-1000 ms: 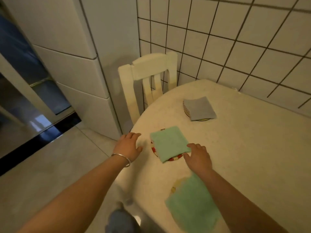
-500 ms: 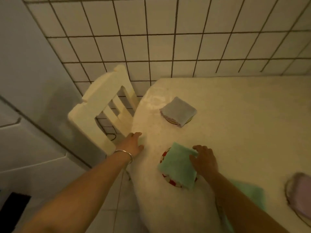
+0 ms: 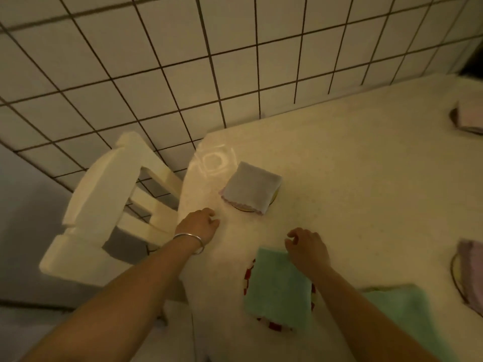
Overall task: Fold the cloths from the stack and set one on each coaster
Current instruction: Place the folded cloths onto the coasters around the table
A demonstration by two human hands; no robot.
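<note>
Table (image 3: 352,178) | left hand (image 3: 200,226) empty, resting; right hand (image 3: 308,248) loose, empty, beside green cloth (image 3: 277,286)

Your two forearms are bare from the frame's bottom edge up to the wrists — no sleeves, no gloves. Your left wrist carries one thin silver bangle (image 3: 188,241), a plain smooth ring sitting loosely just behind the left hand (image 3: 200,223). Your right hand (image 3: 308,248) wears nothing — no ring, no band.
</note>
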